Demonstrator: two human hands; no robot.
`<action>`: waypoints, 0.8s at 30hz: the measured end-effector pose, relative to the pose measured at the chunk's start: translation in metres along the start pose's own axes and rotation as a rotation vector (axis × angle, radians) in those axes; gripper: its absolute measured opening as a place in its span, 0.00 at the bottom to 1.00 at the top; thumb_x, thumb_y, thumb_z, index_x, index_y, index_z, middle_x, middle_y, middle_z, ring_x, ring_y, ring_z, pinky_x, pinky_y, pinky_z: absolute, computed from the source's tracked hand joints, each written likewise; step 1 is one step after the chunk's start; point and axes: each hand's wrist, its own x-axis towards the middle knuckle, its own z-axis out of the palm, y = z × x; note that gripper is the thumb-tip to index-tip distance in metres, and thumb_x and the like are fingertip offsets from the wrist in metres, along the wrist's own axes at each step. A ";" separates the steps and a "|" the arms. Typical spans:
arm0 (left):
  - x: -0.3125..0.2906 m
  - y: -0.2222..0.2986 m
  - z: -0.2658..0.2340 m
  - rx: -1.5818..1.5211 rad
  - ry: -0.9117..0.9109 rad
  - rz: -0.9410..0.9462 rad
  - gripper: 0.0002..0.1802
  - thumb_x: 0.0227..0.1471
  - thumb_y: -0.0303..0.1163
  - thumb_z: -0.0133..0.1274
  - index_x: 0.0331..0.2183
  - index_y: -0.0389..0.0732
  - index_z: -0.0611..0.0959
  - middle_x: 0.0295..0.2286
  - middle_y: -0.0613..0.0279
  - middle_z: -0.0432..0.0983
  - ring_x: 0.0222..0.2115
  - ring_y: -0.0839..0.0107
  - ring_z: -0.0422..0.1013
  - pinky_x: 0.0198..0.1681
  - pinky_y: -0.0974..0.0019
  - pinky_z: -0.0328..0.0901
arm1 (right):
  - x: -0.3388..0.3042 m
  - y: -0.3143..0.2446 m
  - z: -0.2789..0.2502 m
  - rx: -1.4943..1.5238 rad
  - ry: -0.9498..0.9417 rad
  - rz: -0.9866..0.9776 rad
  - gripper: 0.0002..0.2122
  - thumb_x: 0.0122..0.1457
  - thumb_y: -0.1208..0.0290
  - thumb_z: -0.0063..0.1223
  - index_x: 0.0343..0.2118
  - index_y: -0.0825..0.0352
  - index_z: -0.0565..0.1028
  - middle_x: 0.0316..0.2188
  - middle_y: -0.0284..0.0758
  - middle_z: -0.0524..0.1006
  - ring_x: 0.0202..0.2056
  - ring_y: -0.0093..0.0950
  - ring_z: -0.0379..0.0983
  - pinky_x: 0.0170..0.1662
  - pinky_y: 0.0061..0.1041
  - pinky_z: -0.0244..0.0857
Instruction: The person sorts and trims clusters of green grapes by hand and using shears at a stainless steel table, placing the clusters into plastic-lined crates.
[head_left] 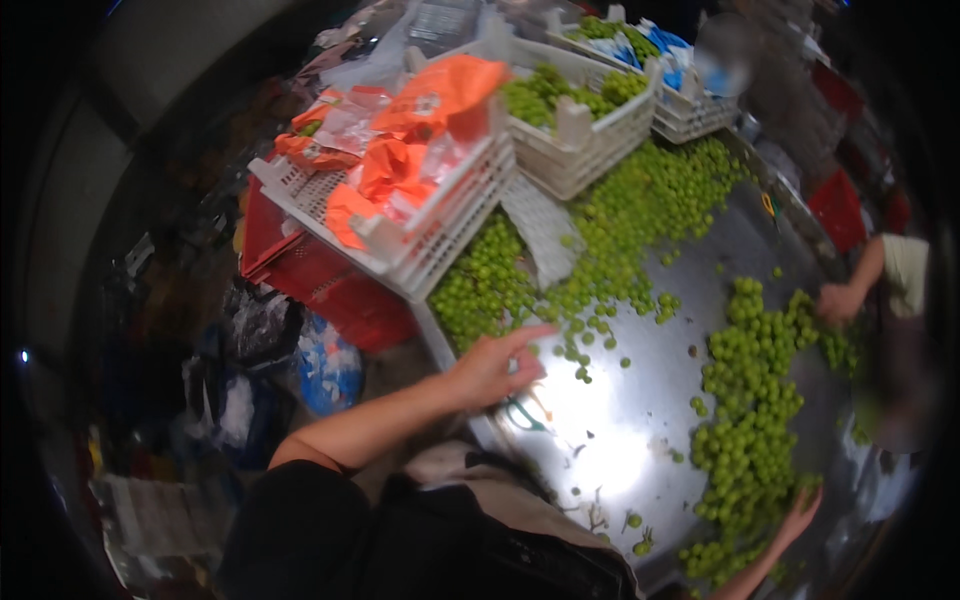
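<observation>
My left hand (497,368) is over the near left edge of the metal table (625,415). Its index finger is stretched out, the other fingers are loosely bent, and nothing shows in it. Beside it lie scissors with green handles (525,414). Far to the right, my right hand (797,518) is at the side of a long pile of green grapes (750,400), its fingers curled round some grapes at the pile's edge. Loose green grapes (650,210) cover the far part of the table, and a few are scattered between.
A white crate (450,225) with orange and clear bags stands on a red crate (330,290) at the left. Behind are more white crates of grapes (590,140). Across the table a co-worker's hand (842,302) touches the pile. Yellow-handled scissors (769,205) lie at the far edge.
</observation>
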 end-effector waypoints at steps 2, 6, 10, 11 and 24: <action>-0.003 0.020 -0.038 -0.019 0.121 0.233 0.30 0.43 0.26 0.57 0.51 0.41 0.68 0.41 0.55 0.72 0.41 0.67 0.69 0.42 0.68 0.65 | -0.022 -0.054 0.006 0.080 -0.089 -0.068 0.24 0.59 0.62 0.46 0.56 0.67 0.59 0.57 0.41 0.59 0.58 0.34 0.53 0.58 0.32 0.48; 0.016 0.002 -0.144 0.197 0.410 0.308 0.33 0.43 0.30 0.57 0.52 0.42 0.67 0.51 0.53 0.62 0.53 0.61 0.59 0.53 0.63 0.57 | -0.069 -0.150 0.053 0.306 -0.258 -0.169 0.22 0.57 0.72 0.45 0.56 0.68 0.60 0.57 0.40 0.59 0.58 0.34 0.53 0.59 0.31 0.45; 0.049 -0.073 -0.275 0.781 0.692 0.250 0.32 0.41 0.32 0.57 0.51 0.40 0.68 0.51 0.50 0.61 0.53 0.55 0.57 0.56 0.58 0.52 | -0.111 -0.252 0.073 0.404 -0.313 -0.229 0.23 0.55 0.76 0.44 0.56 0.70 0.59 0.57 0.41 0.59 0.59 0.34 0.52 0.60 0.32 0.44; 0.053 -0.100 -0.315 0.854 0.698 0.182 0.33 0.40 0.33 0.58 0.50 0.40 0.68 0.50 0.50 0.62 0.53 0.54 0.57 0.56 0.57 0.52 | -0.117 -0.271 0.081 0.415 -0.315 -0.236 0.23 0.55 0.76 0.44 0.56 0.71 0.58 0.57 0.41 0.58 0.59 0.34 0.52 0.60 0.32 0.43; 0.054 -0.301 -0.506 1.274 -0.064 -0.380 0.09 0.44 0.32 0.48 0.25 0.39 0.81 0.25 0.56 0.77 0.27 0.59 0.75 0.31 0.57 0.68 | -0.169 -0.665 0.202 0.744 -0.461 -0.811 0.28 0.49 0.69 0.50 0.54 0.73 0.59 0.56 0.44 0.60 0.57 0.37 0.55 0.60 0.35 0.45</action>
